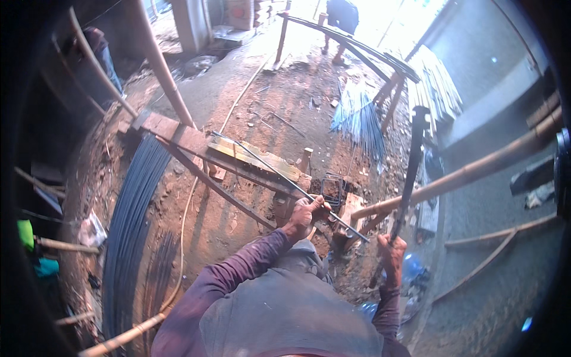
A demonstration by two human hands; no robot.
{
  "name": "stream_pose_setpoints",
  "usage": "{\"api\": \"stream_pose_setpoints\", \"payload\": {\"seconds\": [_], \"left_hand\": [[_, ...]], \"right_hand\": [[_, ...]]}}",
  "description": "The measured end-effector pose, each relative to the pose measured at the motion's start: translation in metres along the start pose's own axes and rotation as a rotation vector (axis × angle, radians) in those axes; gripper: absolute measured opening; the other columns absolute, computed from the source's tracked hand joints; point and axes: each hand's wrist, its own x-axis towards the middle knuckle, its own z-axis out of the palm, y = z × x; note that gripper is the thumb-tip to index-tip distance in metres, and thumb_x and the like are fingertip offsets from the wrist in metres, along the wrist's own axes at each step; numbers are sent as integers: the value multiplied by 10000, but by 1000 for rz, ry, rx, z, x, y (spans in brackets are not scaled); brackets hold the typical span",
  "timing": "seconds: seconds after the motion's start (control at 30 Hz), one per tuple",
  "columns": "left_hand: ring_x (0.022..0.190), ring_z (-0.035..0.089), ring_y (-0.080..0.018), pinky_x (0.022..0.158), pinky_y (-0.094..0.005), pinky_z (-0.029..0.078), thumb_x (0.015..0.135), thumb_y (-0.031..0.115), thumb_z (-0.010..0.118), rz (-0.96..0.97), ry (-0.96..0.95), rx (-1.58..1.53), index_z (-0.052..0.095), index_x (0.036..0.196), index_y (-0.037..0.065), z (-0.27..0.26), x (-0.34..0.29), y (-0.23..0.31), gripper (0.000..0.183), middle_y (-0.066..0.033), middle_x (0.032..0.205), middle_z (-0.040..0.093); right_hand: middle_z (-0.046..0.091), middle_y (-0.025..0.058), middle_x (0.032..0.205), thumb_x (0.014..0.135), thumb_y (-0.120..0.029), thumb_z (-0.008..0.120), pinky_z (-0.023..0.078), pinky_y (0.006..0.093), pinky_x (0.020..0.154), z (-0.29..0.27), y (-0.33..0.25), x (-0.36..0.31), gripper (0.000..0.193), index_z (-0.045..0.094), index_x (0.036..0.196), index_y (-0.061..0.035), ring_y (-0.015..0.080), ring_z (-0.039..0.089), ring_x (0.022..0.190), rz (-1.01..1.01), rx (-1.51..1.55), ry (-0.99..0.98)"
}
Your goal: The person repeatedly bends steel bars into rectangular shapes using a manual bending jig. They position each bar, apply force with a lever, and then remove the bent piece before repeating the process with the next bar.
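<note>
My left hand (302,218) is closed around a thin steel rod (256,156), which slants over a wooden bench (178,134) from upper left to lower right. The rod's near end sticks out past my left fist toward my right side. To the right, my right hand (392,253) grips a long dark steel rebar-bending bar (409,172). The bar stands nearly upright in view, with a notched head at its far end, apart from the rod. Just beyond my left hand, several bent square steel stirrups (331,189) lie beside the bench end.
Long steel rods (135,220) lie bundled at left; more rods (358,122) lie ahead beside a second bench (351,38). A person (342,16) bends at the far end, another (104,53) is far left. Bamboo poles (458,172) cross at right, near a wall.
</note>
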Motion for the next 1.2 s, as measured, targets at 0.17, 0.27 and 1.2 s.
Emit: {"api": "stream_pose_setpoints", "payload": {"seconds": [0.17, 0.27, 1.2], "left_hand": [[773, 687, -176, 720, -343, 566, 1024, 189, 597, -102, 49, 28, 632, 995, 58, 2, 11, -24, 138, -88, 895, 714], [713, 699, -187, 658, -364, 601, 1008, 200, 628, -170, 187, 170, 652, 972, 34, 5, 30, -60, 171, -109, 920, 731], [889, 622, -294, 858, -435, 497, 919, 222, 571, 901, 909, 1872, 672, 1012, -16, -134, 117, 26, 276, -163, 927, 664]], "right_hand": [[607, 5, 639, 864, -200, 751, 456, 250, 508, -66, -14, 34, 221, 656, 793, -14, 95, 566, 542, 80, -157, -67], [672, 40, 735, 863, -183, 745, 502, 268, 595, -89, -25, 60, 201, 703, 870, 13, 115, 621, 625, 58, -86, -109], [565, -50, 635, 904, -315, 728, 379, 268, 513, 75, 131, 196, 301, 717, 849, -20, 51, 472, 549, 20, -139, -604]]}}
